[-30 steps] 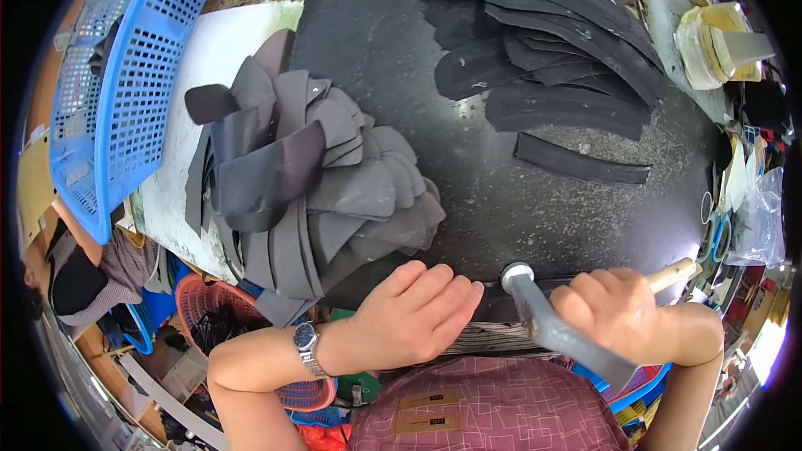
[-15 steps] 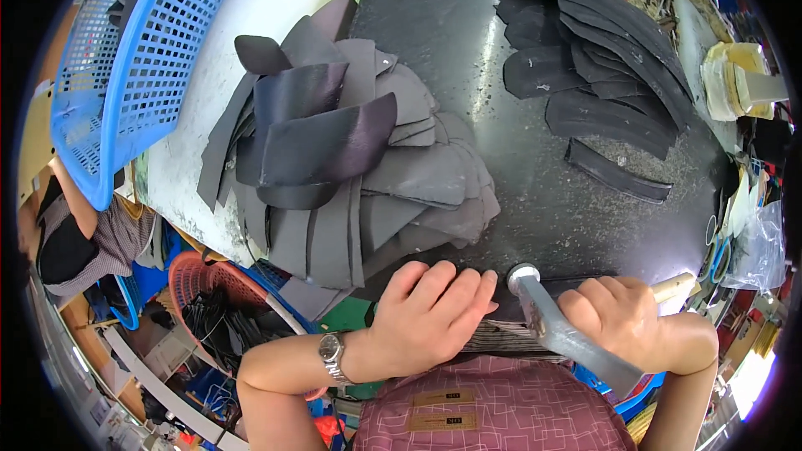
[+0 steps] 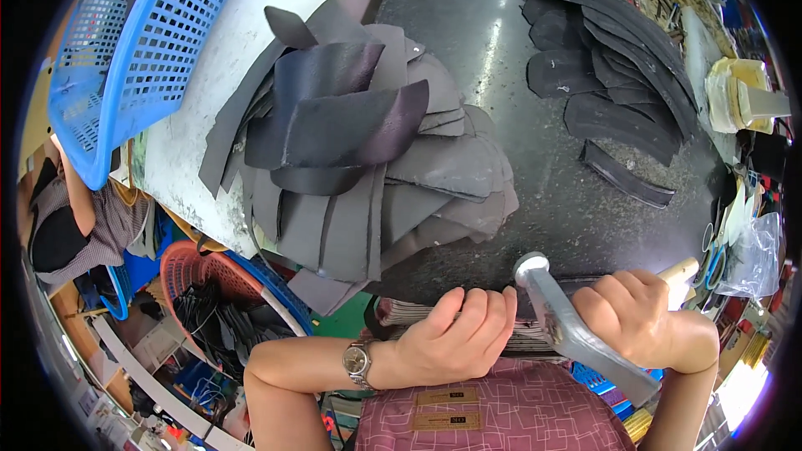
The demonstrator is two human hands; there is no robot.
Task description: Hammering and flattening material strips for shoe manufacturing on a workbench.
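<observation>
My right hand [image 3: 643,321] grips a hammer [image 3: 568,321] by its pale wooden handle, the grey metal head pointing up at the near edge of the dark work slab [image 3: 535,192]. My left hand [image 3: 455,338], with a wristwatch, rests curled at the slab's near edge just left of the hammer head, fingers pressing on something dark that I cannot make out. A loose heap of grey and dark purple leather pieces [image 3: 359,150] lies left of centre. A fan of black curved strips [image 3: 618,92] lies at the far right of the slab.
A blue plastic basket [image 3: 134,50] stands on the white table at upper left. A red basket [image 3: 209,292] with dark scraps sits below the table's edge. Yellowish tape rolls [image 3: 739,96] and clear plastic bags are at the right rim. Another person sits at the far left.
The view has shifted so the leather heap and the slab sit more to the right. Both hands stay at the slab's near edge, the hammer still gripped.
</observation>
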